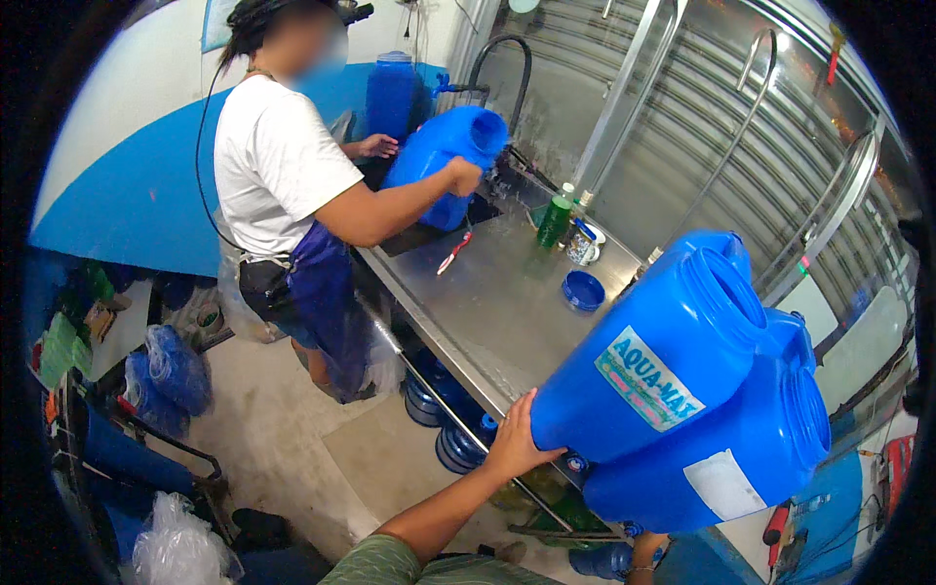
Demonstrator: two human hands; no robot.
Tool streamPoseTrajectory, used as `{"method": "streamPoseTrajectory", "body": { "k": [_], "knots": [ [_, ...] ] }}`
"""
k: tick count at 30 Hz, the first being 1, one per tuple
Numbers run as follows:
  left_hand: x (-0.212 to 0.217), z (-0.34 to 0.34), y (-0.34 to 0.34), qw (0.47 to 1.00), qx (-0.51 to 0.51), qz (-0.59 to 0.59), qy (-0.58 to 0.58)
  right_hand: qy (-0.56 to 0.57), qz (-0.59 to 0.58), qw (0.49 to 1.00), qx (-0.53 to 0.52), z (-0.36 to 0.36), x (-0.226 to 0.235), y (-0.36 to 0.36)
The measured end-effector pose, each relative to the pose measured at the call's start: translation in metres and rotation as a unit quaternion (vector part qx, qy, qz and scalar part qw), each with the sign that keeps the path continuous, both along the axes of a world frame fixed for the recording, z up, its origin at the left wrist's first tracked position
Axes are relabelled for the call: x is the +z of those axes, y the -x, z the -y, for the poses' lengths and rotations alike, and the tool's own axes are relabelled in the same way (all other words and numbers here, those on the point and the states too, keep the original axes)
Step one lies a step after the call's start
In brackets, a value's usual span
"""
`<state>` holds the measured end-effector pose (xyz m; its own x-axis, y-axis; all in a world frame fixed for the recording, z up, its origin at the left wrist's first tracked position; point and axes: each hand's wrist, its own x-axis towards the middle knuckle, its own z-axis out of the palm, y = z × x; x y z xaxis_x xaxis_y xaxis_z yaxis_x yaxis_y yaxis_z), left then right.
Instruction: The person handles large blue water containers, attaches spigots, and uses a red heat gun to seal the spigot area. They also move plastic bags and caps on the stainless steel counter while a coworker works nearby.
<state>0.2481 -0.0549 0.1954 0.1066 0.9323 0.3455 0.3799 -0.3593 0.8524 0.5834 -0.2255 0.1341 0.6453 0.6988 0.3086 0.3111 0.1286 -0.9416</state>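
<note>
My left hand [512, 441] grips the bottom edge of a tall blue water jug [614, 322] at the counter's front edge, thumb and fingers apart around its base. This jug tilts to the right, its wide mouth uncapped, a printed label on its side. Close beside it, nearer to me, leans a second blue jug [673, 478] with a white blank-looking label. My right hand [647, 550] is low, by the underside of that second jug, its fingers hidden. Part of another blue jug [721, 252] shows behind the first.
Left of me, a person in a white shirt [283, 146] handles a blue jug [439, 156] at the sink beneath a black faucet [502, 44]. The steel counter [487, 302] holds a green bottle [555, 216], a blue cap [583, 291] and a brush [453, 253]. Round bottles [456, 448] stand underneath.
</note>
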Motion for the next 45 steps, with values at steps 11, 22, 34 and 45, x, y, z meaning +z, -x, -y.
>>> {"method": "streamPoseTrajectory", "body": {
  "k": [11,22,34,45],
  "knots": [
    [0.003,0.000,-0.007,0.999,-0.023,0.024,-0.011,0.064,0.108,0.984,-0.130,0.020,-0.047,-0.027],
    [-0.028,-0.007,-0.054,0.989,-0.002,-0.010,-0.150,0.023,-0.045,0.994,0.094,-0.066,0.009,0.041],
    [-0.029,0.022,-0.131,0.982,-0.093,-0.047,-0.158,0.059,-0.096,0.990,0.079,-0.071,0.011,0.035],
    [-0.035,0.009,-0.112,0.984,-0.056,-0.043,-0.166,0.135,0.169,0.975,0.048,-0.038,0.046,0.036]
  ]
}}
